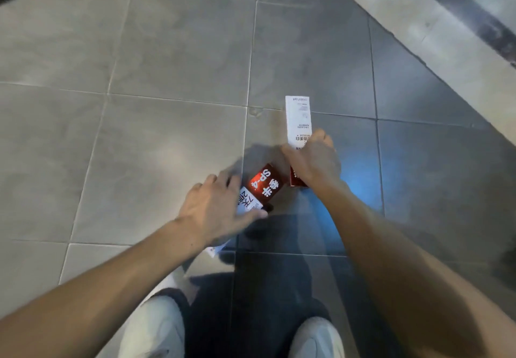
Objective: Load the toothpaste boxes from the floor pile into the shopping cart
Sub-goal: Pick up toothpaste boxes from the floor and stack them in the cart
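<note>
Two red-and-white toothpaste boxes lie on the grey tiled floor in front of me. My left hand (216, 208) covers the white end of the nearer box (262, 185), fingers and thumb curled round its sides. That box points up and to the right, its red end showing white lettering. My right hand (314, 159) grips the middle of the farther box (298, 117), which lies lengthwise away from me; its white end sticks out beyond my fingers and its red end shows under my wrist. The shopping cart is out of view.
My two light-coloured shoes (156, 329) stand at the bottom of the view, just behind the boxes. A pale raised ledge (435, 30) with a dark strip runs diagonally across the upper right. Bare floor tiles (139, 78) spread to the left and ahead.
</note>
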`<state>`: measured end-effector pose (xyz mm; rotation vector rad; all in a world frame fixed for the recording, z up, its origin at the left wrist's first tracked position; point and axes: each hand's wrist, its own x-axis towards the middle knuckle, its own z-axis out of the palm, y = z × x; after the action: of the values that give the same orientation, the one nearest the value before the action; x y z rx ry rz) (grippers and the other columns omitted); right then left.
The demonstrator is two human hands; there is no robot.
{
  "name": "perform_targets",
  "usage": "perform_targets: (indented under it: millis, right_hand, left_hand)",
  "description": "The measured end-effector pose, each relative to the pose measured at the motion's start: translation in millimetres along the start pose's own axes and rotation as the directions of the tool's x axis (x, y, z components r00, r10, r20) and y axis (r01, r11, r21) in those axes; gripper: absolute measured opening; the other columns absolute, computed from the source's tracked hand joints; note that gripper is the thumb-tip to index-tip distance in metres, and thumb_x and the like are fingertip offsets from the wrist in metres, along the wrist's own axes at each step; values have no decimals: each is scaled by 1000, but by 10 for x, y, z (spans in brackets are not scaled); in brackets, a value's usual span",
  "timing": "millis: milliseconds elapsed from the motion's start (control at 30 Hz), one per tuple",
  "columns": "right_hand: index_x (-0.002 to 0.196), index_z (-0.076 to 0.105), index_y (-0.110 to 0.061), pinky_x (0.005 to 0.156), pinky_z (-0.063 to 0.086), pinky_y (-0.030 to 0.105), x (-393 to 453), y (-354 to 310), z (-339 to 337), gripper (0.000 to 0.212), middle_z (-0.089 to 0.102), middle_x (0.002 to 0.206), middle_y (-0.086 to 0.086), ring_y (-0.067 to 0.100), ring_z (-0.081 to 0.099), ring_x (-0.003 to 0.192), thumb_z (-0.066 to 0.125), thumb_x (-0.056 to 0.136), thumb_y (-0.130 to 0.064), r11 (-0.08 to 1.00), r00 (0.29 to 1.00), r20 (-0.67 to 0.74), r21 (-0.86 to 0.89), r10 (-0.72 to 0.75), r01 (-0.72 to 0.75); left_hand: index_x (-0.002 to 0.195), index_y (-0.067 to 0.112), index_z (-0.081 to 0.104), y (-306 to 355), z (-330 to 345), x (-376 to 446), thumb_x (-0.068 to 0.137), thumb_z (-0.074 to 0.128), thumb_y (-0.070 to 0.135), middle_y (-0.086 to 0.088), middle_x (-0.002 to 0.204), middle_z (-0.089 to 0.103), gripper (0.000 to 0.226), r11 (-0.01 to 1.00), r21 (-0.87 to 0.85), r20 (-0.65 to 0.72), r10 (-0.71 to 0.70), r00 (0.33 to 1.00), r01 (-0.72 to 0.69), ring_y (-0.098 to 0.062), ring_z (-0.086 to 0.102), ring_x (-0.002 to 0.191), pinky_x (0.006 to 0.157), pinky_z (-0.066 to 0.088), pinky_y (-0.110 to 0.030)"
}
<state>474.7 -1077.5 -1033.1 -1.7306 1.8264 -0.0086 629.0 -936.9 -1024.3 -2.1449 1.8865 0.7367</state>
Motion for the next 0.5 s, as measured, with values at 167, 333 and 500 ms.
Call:
perform_targets:
  millis: [167, 333, 500]
  right_hand:
    - [114, 40, -9, 86, 39, 39, -83, 90, -37, 51, 44, 119, 9, 32, 47, 106, 64, 86, -44, 992, 1000, -30, 129, 2, 2]
    - [109, 39, -11, 80, 43, 37, -246, 127, -166, 46, 52, 114, 8, 24, 51, 101, 69, 86, -37, 932, 999, -45, 363, 9, 8]
    - [114, 40, -15, 74, 55, 37, -568, -217, -533, 50, 66, 99, -4, 15, 67, 85, 78, 84, -29, 824, 1000, -20, 566, -17, 25]
  left_hand:
    - [129, 19, 39, 138, 167, 12, 85, 60, 67, -5, 127, 54, 68, 994, -83, -1, -74, 997, 73, -24, 56, 114, 88, 51, -41]
    - [114, 23, 37, 50, -58, 75, 88, 65, 59, 7, 98, 57, 52, 793, -583, -56, -256, 965, 177, -8, 58, 74, 61, 45, -25]
    - [111, 19, 42, 80, -763, 47, 89, 68, 55, 4, 96, 65, 50, 360, -930, -89, -413, 906, 73, -10, 66, 84, 69, 51, -28]
